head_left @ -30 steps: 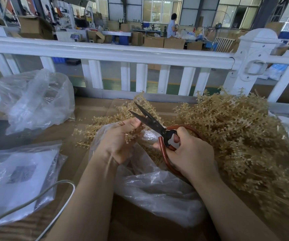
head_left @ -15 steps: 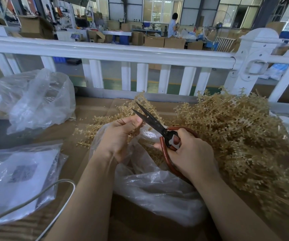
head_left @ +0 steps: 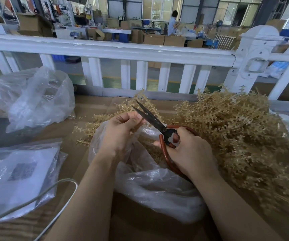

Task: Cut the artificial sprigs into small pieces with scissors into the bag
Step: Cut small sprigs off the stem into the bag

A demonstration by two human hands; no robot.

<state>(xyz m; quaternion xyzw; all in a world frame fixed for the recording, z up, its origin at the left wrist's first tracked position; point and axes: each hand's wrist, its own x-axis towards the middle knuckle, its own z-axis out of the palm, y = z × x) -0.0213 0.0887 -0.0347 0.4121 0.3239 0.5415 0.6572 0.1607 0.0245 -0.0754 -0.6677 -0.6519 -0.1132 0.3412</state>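
My left hand (head_left: 121, 131) pinches a short tan sprig piece (head_left: 137, 121) above the mouth of a clear plastic bag (head_left: 150, 185) that lies on the cardboard in front of me. My right hand (head_left: 190, 152) grips the red-brown loop handles of black-bladed scissors (head_left: 150, 119). The blades are parted slightly and point up-left, with their edges right beside my left fingertips. A big heap of tan artificial sprigs (head_left: 241, 136) lies to the right. More sprigs (head_left: 95, 124) lie behind the bag on the left. Cut bits show dimly inside the bag.
A crumpled clear bag (head_left: 35, 100) sits at the left rear, and a flat bag holding white paper (head_left: 18, 176) lies at the near left under a white cable (head_left: 53, 193). A white fence rail (head_left: 122, 51) borders the far edge of the cardboard surface (head_left: 95, 105).
My left hand has shifted slightly up with the sprig toward the blades. The scissors have stayed in nearly the same place, blades still a little apart.
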